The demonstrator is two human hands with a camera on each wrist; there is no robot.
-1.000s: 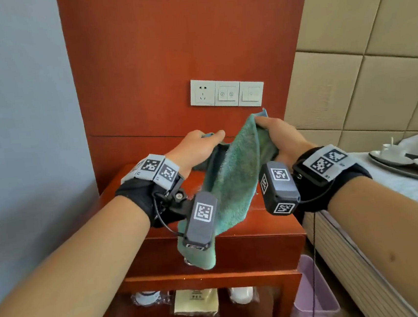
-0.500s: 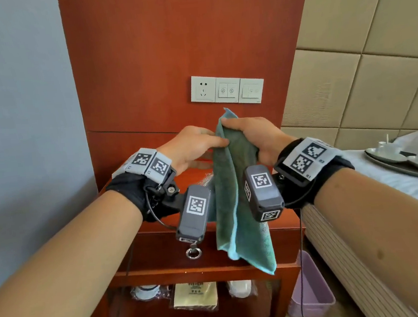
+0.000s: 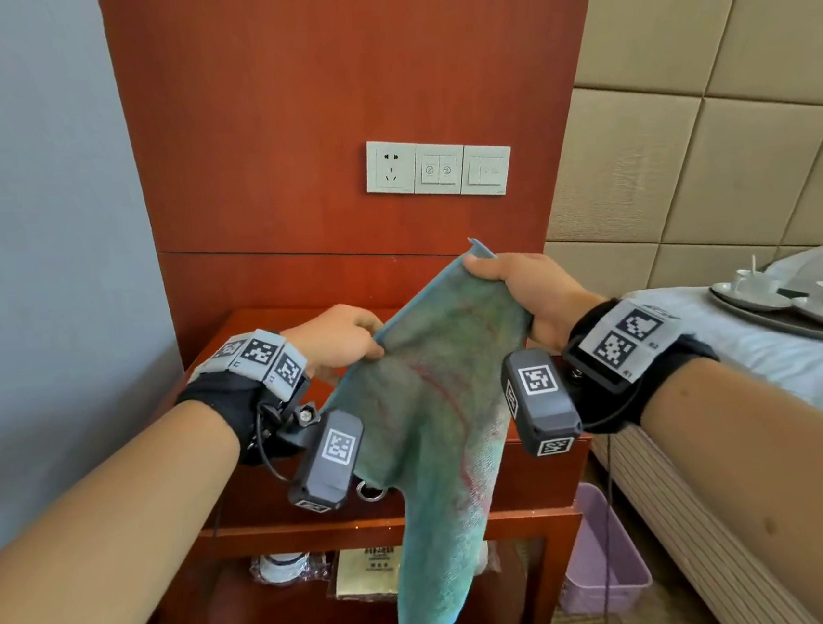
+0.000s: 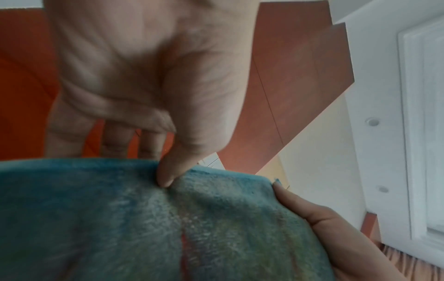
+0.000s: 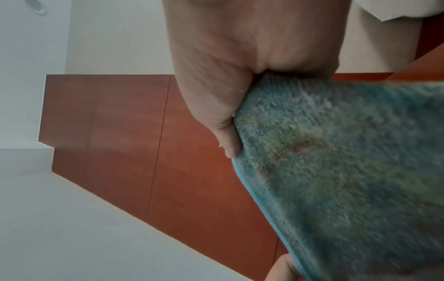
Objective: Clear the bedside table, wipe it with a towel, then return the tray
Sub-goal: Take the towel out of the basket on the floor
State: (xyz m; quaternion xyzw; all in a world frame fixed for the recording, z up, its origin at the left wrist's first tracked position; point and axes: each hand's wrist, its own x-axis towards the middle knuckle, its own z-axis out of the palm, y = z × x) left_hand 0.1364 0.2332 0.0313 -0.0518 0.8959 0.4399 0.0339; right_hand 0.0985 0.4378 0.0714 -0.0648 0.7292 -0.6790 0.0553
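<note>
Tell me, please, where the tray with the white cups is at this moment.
In the head view, the grey oval tray with white cups lies on the white bed at the far right, beside the right hand and away from the red-brown wooden bedside table.

Red-brown bedside table (image 3: 269, 320), packets (image 3: 364, 570) on lower shelf, tray (image 3: 782, 321) on bed (image 3: 807, 374)

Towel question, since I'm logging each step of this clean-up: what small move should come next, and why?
Probably lower the green towel onto the bedside table top to start wiping. The left hand and right hand each pinch its upper edge, so it hangs spread in the air in front of the table, and the tray of cups sits on the bed.
</note>
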